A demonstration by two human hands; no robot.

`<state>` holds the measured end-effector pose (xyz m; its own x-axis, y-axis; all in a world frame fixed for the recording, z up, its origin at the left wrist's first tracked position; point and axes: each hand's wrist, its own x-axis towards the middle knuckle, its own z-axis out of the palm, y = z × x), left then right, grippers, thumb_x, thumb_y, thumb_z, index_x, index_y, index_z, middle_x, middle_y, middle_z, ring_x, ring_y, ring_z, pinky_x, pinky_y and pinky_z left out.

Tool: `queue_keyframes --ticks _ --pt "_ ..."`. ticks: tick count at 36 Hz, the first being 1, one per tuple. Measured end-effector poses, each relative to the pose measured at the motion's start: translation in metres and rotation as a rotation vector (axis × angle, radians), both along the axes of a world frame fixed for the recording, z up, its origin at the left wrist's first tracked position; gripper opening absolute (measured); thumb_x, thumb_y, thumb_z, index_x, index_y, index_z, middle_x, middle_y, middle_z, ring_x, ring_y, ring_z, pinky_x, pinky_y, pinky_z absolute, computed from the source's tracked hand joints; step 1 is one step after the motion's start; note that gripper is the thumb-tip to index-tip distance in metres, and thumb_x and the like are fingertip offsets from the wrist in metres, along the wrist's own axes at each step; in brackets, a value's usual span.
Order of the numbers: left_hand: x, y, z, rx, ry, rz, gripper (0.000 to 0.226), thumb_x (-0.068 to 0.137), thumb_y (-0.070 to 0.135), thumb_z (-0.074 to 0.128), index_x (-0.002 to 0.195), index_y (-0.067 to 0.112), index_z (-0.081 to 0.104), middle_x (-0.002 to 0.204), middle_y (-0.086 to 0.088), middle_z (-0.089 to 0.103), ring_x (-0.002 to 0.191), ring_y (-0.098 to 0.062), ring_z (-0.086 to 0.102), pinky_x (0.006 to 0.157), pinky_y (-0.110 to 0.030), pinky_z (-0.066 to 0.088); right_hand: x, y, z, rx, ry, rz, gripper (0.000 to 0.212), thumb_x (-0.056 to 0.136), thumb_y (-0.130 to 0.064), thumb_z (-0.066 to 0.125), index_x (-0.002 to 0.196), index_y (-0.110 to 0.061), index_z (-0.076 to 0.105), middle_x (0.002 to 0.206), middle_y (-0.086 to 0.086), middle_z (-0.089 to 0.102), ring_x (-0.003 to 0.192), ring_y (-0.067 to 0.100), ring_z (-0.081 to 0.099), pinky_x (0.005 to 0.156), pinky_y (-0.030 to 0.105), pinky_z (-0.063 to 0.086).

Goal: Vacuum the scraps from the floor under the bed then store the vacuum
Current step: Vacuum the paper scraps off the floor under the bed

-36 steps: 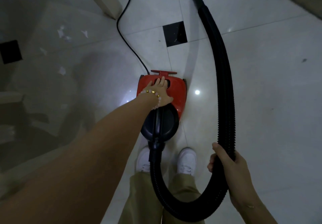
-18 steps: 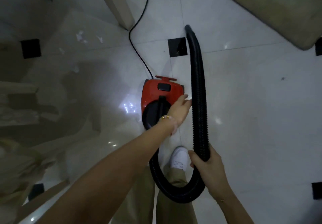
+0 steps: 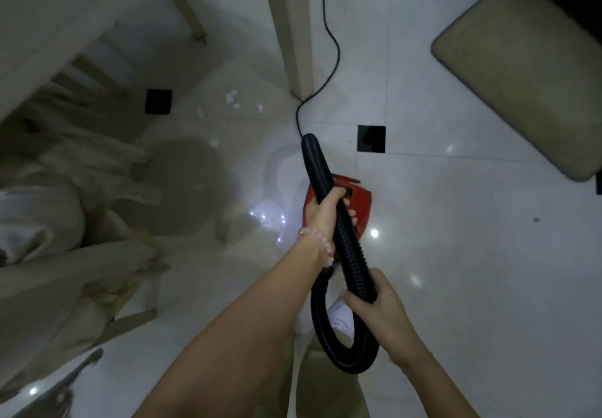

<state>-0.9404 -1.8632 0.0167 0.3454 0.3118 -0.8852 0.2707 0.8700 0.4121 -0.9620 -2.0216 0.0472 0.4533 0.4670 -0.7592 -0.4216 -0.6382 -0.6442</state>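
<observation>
Both hands are wrapped around the black ribbed hose (image 3: pixel 350 248): left hand (image 3: pixel 325 211) closed on it further up toward the nozzle end, right hand (image 3: pixel 378 300) closed on it lower down, near where it loops back. The left wrist has a beaded bracelet (image 3: pixel 321 241) on it. The hose and left hand cover most of the red vacuum (image 3: pixel 360 201), so you only get a slice of the red body sticking out to the right; it's sitting on the white tiled floor (image 3: pixel 456 255) right below the hands. Can't make out where the hose plugs into it. The hose's open tip (image 3: pixel 309 141) points away, toward the bed leg (image 3: pixel 290 27). The black cord (image 3: pixel 329 40) snakes past that leg and disappears behind the hose. The paper scraps (image 3: pixel 233 98) are little white bits on the floor under the bed frame (image 3: pixel 81 4), pretty dim and blurry. One white shoe (image 3: pixel 342 316) peeks through the hose loop. Beige mat (image 3: pixel 521 72) at the upper right is cut off by the frame edge
</observation>
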Motion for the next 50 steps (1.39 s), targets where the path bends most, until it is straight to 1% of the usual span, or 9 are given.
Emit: queue_keyframes --ticks 6,10,13,17,25,37,43,48,50 --pt "-0.038 0.000 0.012 0.024 0.032 0.072 0.014 0.086 0.018 0.063 0.083 0.006 0.056 0.062 -0.004 0.055 0.044 -0.012 0.053 0.047 -0.021 0.049 -0.002 0.037 0.018 0.090 0.034 0.101 0.032 0.085 -0.021 0.067 0.113 -0.030 0.054 0.105 -0.009 0.067 0.095 0.003 0.064 0.076 0.015 0.049" --pt "-0.058 0.022 0.012 0.004 0.049 0.164 0.013 0.085 0.016 0.063 0.078 0.007 0.056 0.062 -0.004 0.055 0.047 -0.013 0.053 0.048 -0.022 0.049 -0.008 0.057 0.019 0.120 0.012 0.257 0.038 0.088 -0.019 0.061 0.121 -0.033 0.049 0.108 -0.006 0.066 0.100 0.008 0.063 0.089 0.025 0.050" --pt "-0.072 0.040 0.007 -0.024 0.052 0.252 0.017 0.083 0.016 0.064 0.071 0.009 0.055 0.059 -0.004 0.053 0.046 -0.014 0.052 0.046 -0.022 0.048 -0.010 0.071 0.018 0.128 -0.013 0.364 0.038 0.088 -0.016 0.061 0.111 -0.043 0.048 0.104 -0.002 0.066 0.095 0.010 0.063 0.086 0.026 0.050" --pt "-0.092 0.070 -0.002 -0.047 0.080 0.353 0.023 0.082 0.018 0.066 0.067 0.009 0.050 0.056 -0.004 0.048 0.039 -0.013 0.050 0.042 -0.019 0.045 -0.007 0.086 0.013 0.127 -0.014 0.513 0.039 0.086 -0.014 0.062 0.114 -0.038 0.048 0.103 -0.001 0.064 0.094 0.008 0.061 0.080 0.016 0.049" --pt "-0.129 0.106 -0.034 -0.058 0.147 0.569 0.022 0.082 0.020 0.070 0.086 0.008 0.052 0.069 -0.004 0.053 0.041 -0.013 0.059 0.047 -0.022 0.052 -0.010 0.096 -0.005 0.041 0.004 0.676 0.037 0.087 -0.011 0.060 0.118 -0.028 0.050 0.096 -0.002 0.062 0.087 0.009 0.059 0.073 0.012 0.045" --pt "-0.160 0.102 -0.072 -0.172 0.255 0.503 0.021 0.088 0.019 0.064 0.075 0.005 0.054 0.056 -0.010 0.057 0.054 -0.023 0.056 0.055 -0.029 0.055 -0.022 0.098 -0.025 -0.084 0.028 0.799 0.041 0.084 -0.010 0.062 0.119 -0.028 0.049 0.097 -0.004 0.063 0.092 0.010 0.060 0.073 0.016 0.045" --pt "-0.163 0.100 -0.087 -0.111 0.295 0.449 0.041 0.073 0.031 0.073 0.094 0.001 0.055 0.062 -0.010 0.060 0.061 -0.025 0.059 0.087 -0.051 0.055 -0.025 0.095 -0.031 -0.098 0.022 0.773 0.040 0.086 -0.010 0.061 0.120 -0.027 0.049 0.103 -0.004 0.063 0.097 0.011 0.060 0.078 0.019 0.045" --pt "-0.162 0.104 -0.088 -0.124 0.294 0.441 0.031 0.086 0.030 0.065 0.096 0.004 0.053 0.067 -0.012 0.061 0.058 -0.023 0.058 0.062 -0.032 0.057 -0.025 0.100 -0.036 -0.081 0.007 0.752 0.039 0.088 -0.009 0.060 0.117 -0.033 0.050 0.102 -0.005 0.064 0.097 0.010 0.061 0.076 0.012 0.045" --pt "-0.162 0.106 -0.091 -0.104 0.317 0.410 0.039 0.085 0.037 0.065 0.100 0.001 0.058 0.074 -0.012 0.064 0.067 -0.025 0.063 0.069 -0.034 0.058 -0.024 0.104 -0.037 -0.058 0.017 0.729 0.041 0.089 -0.012 0.061 0.117 -0.039 0.048 0.104 -0.006 0.064 0.096 0.005 0.060 0.074 0.009 0.046"
